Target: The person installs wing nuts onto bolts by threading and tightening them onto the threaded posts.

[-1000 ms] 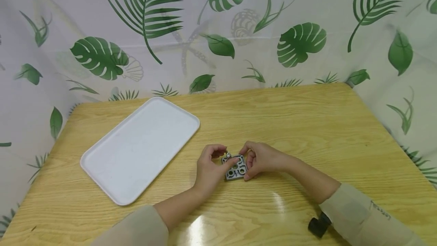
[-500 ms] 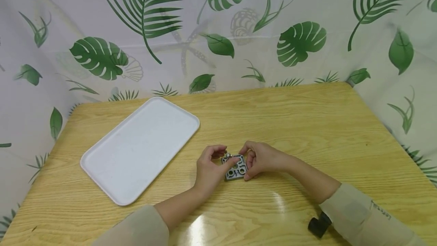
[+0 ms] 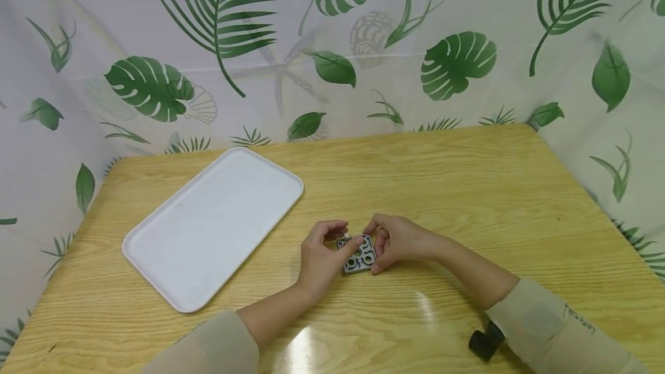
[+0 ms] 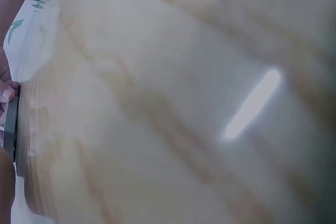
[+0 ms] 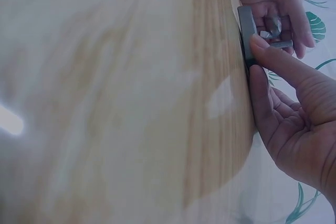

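Note:
A small grey plate point(image 3: 358, 263) with several round holes lies near the middle of the table. Its edge point(image 5: 245, 22) shows side-on in the right wrist view. My right hand point(image 3: 407, 241) pinches the right side of the plate between thumb and fingers. My left hand point(image 3: 323, 253) reaches its thumb over the plate's upper face, with the fingers curled at the far left corner around a small silver fastener point(image 5: 274, 26). A thin metal pin point(image 5: 282, 44) juts out from the plate's face. The left fingers' exact contact is partly hidden.
A white tray point(image 3: 213, 229) lies at an angle on the left of the wooden table point(image 3: 457, 189). A black object point(image 3: 485, 342) sits by the right sleeve. Leaf-printed cloth point(image 3: 395, 74) hangs behind and along the sides.
The left fingertips have shifted slightly to the right, and the silver fastener shows less beside them. The plate, the right hand and the tray have stayed nearly in place.

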### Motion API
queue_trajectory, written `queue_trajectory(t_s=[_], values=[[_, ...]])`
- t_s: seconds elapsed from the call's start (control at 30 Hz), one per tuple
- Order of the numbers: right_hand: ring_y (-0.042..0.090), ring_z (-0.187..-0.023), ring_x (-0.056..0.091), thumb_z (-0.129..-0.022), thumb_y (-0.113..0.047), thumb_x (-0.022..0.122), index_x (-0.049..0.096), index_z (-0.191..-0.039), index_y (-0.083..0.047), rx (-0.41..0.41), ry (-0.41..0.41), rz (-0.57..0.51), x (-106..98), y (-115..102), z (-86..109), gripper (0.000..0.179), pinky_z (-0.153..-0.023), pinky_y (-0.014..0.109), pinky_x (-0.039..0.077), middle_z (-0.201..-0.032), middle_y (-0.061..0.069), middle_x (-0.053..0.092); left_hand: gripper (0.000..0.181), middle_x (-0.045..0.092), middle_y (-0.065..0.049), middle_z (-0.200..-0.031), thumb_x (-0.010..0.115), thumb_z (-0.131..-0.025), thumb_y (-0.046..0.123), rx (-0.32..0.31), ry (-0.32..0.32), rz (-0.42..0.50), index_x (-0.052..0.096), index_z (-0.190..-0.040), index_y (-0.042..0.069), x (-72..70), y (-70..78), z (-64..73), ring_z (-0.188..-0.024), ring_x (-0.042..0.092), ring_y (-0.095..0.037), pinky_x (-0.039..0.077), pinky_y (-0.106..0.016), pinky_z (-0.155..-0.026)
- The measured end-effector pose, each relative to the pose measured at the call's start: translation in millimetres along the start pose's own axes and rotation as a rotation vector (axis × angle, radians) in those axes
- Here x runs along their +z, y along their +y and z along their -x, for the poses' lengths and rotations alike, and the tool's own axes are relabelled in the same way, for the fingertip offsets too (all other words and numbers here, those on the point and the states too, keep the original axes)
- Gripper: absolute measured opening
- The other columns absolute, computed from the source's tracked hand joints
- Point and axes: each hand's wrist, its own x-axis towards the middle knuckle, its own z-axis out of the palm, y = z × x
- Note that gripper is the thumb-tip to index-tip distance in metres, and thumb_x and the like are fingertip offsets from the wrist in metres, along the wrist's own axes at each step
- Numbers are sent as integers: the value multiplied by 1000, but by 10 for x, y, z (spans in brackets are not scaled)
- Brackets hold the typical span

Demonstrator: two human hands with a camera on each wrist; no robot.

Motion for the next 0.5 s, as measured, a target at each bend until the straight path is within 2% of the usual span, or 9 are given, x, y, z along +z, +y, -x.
queue_trajectory(t_s=[0.2,0.33,0.5], values=[[12,-59,57,-67,-8,85,46,-116,7,-20,3,13,-1,2,-6,64,-55,23,49,-71,4,61,41,63,-9,-104,76,-81,25,-8,-57,-45,61,-112,3,-91,-7,-40,-95,60,-20,50,-31,-85],[11,-58,56,-66,-8,85,46,-115,8,-30,8,15,6,0,-13,64,-54,22,48,-70,4,61,32,65,-5,-95,73,-84,22,-36,-133,-137,63,-108,3,-279,-12,-108,-87,60,-15,51,-25,-78],[11,-59,56,-66,-7,85,46,-115,7,-17,11,4,3,-7,-6,64,-55,22,49,-71,4,61,27,64,2,-85,76,-81,23,-82,-212,-230,67,-101,7,-500,17,-162,-76,59,-10,51,-23,-70]])
